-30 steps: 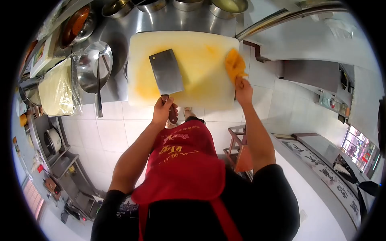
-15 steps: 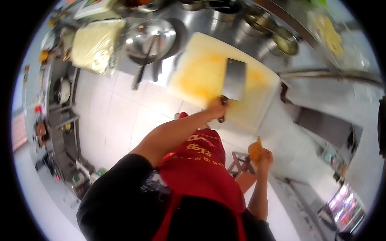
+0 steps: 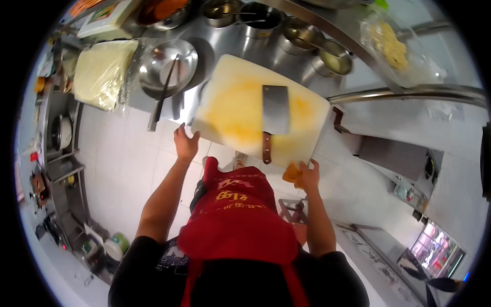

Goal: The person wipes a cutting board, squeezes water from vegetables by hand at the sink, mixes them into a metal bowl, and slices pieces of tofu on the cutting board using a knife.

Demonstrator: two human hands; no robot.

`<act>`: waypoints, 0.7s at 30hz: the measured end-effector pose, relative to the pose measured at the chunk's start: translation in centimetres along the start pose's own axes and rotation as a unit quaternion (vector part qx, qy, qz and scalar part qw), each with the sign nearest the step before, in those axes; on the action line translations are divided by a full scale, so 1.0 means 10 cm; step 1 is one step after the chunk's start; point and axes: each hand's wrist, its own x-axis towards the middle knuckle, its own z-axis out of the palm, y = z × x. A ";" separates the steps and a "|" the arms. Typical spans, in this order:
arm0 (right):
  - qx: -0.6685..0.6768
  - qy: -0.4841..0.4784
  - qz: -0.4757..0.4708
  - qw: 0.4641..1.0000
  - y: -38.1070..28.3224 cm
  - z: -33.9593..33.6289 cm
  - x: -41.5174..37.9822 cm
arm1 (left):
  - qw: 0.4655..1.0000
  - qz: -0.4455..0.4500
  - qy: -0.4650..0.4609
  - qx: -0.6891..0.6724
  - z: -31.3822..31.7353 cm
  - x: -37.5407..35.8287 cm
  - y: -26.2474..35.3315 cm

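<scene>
A cleaver (image 3: 275,110) with a brown wooden handle lies flat on the orange-stained white cutting board (image 3: 230,97), its handle toward me. My left hand (image 3: 186,143) is empty, fingers apart, by the board's left front corner. At the board's front right edge, my right hand (image 3: 309,175) holds an orange-brown cloth (image 3: 293,174) that hangs from its fingers.
A metal bowl (image 3: 169,69) with a long-handled utensil stands left of the board, beside a plastic-wrapped pale block (image 3: 104,74). Several metal pots, one a pot of pale contents (image 3: 331,61), line the back. A steel rail (image 3: 409,94) runs at the right.
My left hand has let go of the cleaver's handle and moved left, opening. My right hand has moved up toward the board with the cloth. The view has shifted.
</scene>
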 end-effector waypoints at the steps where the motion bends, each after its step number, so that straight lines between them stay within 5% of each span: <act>1: 0.002 0.009 0.003 1.000 0.04 0.01 0.08 | 1.000 0.007 -0.004 -0.006 -0.01 0.00 0.09; 3: -0.038 0.016 -0.016 0.999 0.11 0.10 0.19 | 0.963 -0.175 -0.172 -0.114 -0.06 0.03 0.21; 21: -0.207 0.016 -0.087 0.974 -0.09 -0.03 0.14 | 0.957 -0.203 -0.174 -0.116 0.01 0.02 0.19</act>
